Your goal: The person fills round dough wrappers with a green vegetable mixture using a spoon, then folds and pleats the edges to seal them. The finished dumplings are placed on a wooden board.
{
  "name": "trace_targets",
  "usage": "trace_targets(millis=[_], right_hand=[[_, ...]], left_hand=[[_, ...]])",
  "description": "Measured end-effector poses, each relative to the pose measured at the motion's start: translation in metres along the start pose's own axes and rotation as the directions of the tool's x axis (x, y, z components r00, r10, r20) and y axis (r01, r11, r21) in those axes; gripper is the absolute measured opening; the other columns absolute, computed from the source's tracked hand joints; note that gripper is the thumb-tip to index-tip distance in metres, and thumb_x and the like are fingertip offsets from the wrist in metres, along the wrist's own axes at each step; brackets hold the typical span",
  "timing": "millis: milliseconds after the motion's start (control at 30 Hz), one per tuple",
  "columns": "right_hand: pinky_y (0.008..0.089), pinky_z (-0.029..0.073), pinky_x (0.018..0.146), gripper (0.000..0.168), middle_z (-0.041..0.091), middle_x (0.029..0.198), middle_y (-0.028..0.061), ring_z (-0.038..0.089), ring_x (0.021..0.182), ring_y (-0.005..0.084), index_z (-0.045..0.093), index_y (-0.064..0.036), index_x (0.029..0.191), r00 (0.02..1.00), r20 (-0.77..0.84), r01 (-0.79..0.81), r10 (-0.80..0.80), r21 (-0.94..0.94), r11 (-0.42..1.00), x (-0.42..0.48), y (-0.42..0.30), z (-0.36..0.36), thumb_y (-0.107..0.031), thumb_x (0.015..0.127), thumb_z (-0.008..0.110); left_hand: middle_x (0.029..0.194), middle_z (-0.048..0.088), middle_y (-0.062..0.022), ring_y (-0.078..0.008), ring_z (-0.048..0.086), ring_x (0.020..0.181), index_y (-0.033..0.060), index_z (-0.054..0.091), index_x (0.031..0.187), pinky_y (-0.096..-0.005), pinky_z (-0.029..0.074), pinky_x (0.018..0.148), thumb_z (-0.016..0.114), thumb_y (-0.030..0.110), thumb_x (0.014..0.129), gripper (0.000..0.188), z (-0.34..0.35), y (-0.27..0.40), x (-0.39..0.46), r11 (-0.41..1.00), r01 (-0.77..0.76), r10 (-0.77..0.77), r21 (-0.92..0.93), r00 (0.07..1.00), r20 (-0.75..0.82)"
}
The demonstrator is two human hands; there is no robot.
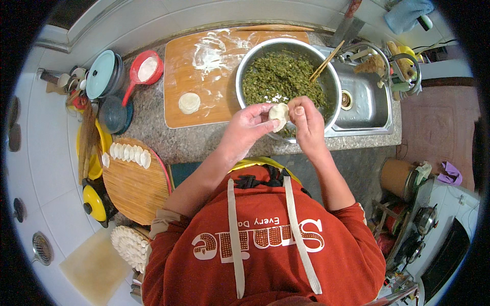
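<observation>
My left hand (249, 128) holds a folded dumpling (279, 116) between thumb and fingers, above the near side of a large steel bowl. Close against the dumpling's right edge is my right hand (307, 124), its fingers curled; whether they pinch the dough is not clear. Chopped green filling (281, 74) fills much of the steel bowl (335, 82), and a pair of chopsticks (326, 62) leans on its right rim. On the floured wooden board (178, 76) to the left lies a small stack of round dough wrappers (189, 103).
A round board (134, 183) at left carries several finished dumplings (130, 153). More dumplings (130, 246) crowd a surface at lower left. A red strainer (134, 72) with flour and a blue-lidded pot (101, 74) stand back left. The steel sink (365, 95) adjoins the bowl's right side.
</observation>
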State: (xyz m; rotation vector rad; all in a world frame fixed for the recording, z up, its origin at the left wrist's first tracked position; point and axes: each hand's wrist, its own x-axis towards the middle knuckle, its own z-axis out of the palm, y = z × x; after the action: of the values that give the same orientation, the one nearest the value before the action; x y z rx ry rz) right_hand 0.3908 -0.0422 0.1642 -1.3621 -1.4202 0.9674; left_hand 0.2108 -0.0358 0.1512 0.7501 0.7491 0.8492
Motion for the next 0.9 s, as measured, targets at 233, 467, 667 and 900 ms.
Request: trace_targets(millis=[233,467,667,900], right_hand=[[0.0257,0.042,0.065,0.012,0.055,0.085,0.0045,0.052,0.074,0.0137,0.072,-0.002,0.092,0.957,0.077,0.29,-0.28,-0.186,0.939,0.015,0.004,0.014,-0.01,0.088,0.062],[0.0181,0.031,0.057,0.04,0.046,0.083,-0.003,0.038,0.068,0.0035,0.062,0.005,0.12,0.977,0.203,-0.098,0.07,0.133,0.986,0.016,0.003,0.038,-0.026,0.103,0.042],[0.0204,0.028,0.054,0.039,0.042,0.074,-0.0045,0.036,0.062,0.0046,0.063,0.002,0.116,0.942,0.3,-0.213,0.154,0.176,0.961,0.018,0.008,0.067,-0.03,0.103,0.045],[0.0206,0.029,0.055,0.039,0.046,0.072,-0.0045,0.039,0.062,0.0048,0.067,0.001,0.107,0.911,0.366,-0.244,0.191,0.103,0.964,0.024,0.004,0.101,-0.031,0.103,0.043]], left_hand=[[0.113,0.064,-0.0097,-0.0169,0.062,0.104,-0.0044,0.056,0.121,-0.0305,0.05,0.092,0.067,0.003,0.086,0.037,-0.012,0.004,-0.017,0.991,-0.06,0.064,0.122,0.997,-0.031],[0.11,0.064,-0.0057,-0.015,0.062,0.098,-0.0008,0.053,0.125,-0.0292,0.049,0.087,0.063,0.012,0.092,0.037,-0.08,-0.003,-0.059,0.918,-0.132,0.098,-0.374,0.989,-0.11],[0.103,0.066,-0.0063,-0.0153,0.064,0.093,-0.0022,0.058,0.119,-0.0288,0.05,0.086,0.064,0.008,0.088,0.033,-0.162,0.014,-0.154,0.962,-0.271,0.201,-0.036,0.79,-0.58],[0.104,0.066,-0.0131,-0.0283,0.063,0.096,0.0007,0.062,0.113,-0.0357,0.049,0.087,0.073,0.011,0.078,0.038,-0.346,0.028,-0.289,0.565,0.325,0.768,0.759,0.131,-0.627]])
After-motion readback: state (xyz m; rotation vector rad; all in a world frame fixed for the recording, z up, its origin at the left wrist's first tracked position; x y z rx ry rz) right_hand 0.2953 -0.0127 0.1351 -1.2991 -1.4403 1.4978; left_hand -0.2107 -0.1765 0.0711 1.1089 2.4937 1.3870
